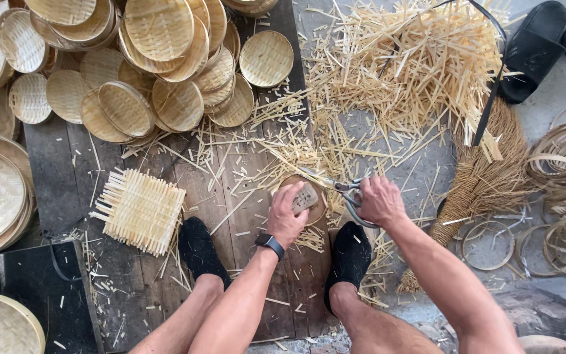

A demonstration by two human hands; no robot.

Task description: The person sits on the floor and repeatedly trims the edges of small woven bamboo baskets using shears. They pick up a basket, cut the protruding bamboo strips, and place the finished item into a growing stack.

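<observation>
Below me in the head view, my left hand presses down on a small round woven bamboo tray, fingers curled over its near edge and clamped on it; the tray lies under those fingers, on the dark wooden boards between my black-socked feet. My right hand grips the scissors, fingers closed through the handles, the blades reaching left over the tray's far rim. Bamboo offcuts lie heaped beyond, a square woven mat to the left, a broom to the right.
</observation>
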